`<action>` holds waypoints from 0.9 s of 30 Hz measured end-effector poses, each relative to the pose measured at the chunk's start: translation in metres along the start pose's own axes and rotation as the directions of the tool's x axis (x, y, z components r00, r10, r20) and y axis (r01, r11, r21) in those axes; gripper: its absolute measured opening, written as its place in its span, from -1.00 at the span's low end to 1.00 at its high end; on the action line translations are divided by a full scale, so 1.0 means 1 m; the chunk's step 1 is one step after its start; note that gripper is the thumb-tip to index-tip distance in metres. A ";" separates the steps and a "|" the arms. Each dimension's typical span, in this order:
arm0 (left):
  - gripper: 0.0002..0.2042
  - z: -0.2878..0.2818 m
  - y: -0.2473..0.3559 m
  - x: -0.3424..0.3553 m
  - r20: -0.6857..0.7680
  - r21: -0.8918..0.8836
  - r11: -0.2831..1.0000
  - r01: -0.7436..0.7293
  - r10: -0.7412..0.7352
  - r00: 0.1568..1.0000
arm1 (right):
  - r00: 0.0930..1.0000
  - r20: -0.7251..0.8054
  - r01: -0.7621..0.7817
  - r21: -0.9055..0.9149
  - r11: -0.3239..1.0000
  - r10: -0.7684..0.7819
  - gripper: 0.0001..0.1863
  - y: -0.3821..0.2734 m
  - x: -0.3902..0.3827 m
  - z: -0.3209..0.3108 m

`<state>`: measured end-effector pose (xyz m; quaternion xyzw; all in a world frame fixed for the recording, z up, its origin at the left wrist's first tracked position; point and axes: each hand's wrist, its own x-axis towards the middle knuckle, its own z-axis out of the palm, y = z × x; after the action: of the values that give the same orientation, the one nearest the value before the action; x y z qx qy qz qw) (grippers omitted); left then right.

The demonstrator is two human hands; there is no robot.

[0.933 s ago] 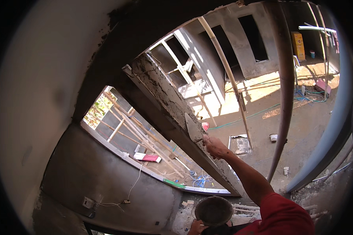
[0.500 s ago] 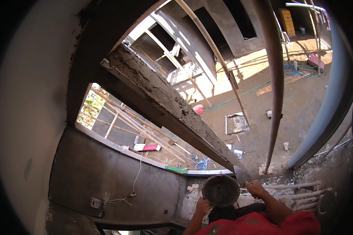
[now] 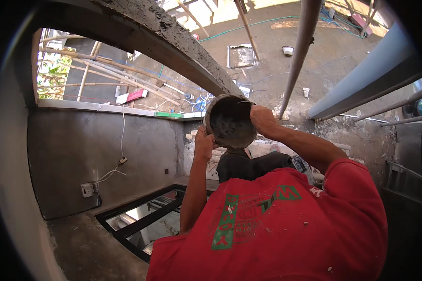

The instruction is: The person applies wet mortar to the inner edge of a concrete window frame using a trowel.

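A round dark bucket [image 3: 231,136] with wet grey mortar inside is tipped so that its mouth faces me. My left hand [image 3: 204,141] grips its left side, thumb and fingers at the wall. Over the right rim, my right hand [image 3: 263,120] is closed in a fist around a trowel's handle. Only a thin pale edge, seemingly the blade, shows by the upper rim; the rest is hidden. Just beyond the bucket is the lower end of a sloping concrete beam [image 3: 192,47], its top rough with mortar.
Bamboo poles [image 3: 301,51] rise on the right beside a thick grey-blue column [image 3: 375,70]. A window opening with a pale sill [image 3: 103,107] lies left, above a grey plastered wall [image 3: 103,140] with a hanging white cable. A dark-framed opening [image 3: 145,206] is below left. Ground lies far below.
My view has tilted down. The bucket has tipped toward me, and my right hand has moved from beside the beam's end to the bucket's right rim, bringing the trowel with it.
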<state>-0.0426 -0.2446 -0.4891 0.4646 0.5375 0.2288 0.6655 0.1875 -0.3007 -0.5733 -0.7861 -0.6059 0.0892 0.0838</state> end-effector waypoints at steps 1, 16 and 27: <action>-0.65 0.002 0.001 0.000 -0.005 -0.014 0.999 -0.034 0.034 0.999 | 1.000 0.011 0.002 -0.010 1.000 -0.002 -0.85 -0.011 -0.003 0.005; -0.59 -0.021 -0.011 -0.013 0.000 -0.412 0.899 -0.148 0.163 0.987 | 0.573 0.738 0.008 0.430 0.903 -0.357 -0.41 -0.014 -0.015 -0.139; -0.51 -0.040 -0.032 0.023 -0.231 -0.485 0.874 -0.020 -0.106 0.967 | 0.746 0.601 -0.427 0.762 0.486 -0.288 -0.69 -0.029 0.002 -0.184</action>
<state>-0.0781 -0.2259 -0.5284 0.2387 0.5533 0.3977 0.6919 0.2051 -0.2961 -0.3881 -0.5708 -0.4259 0.6580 0.2444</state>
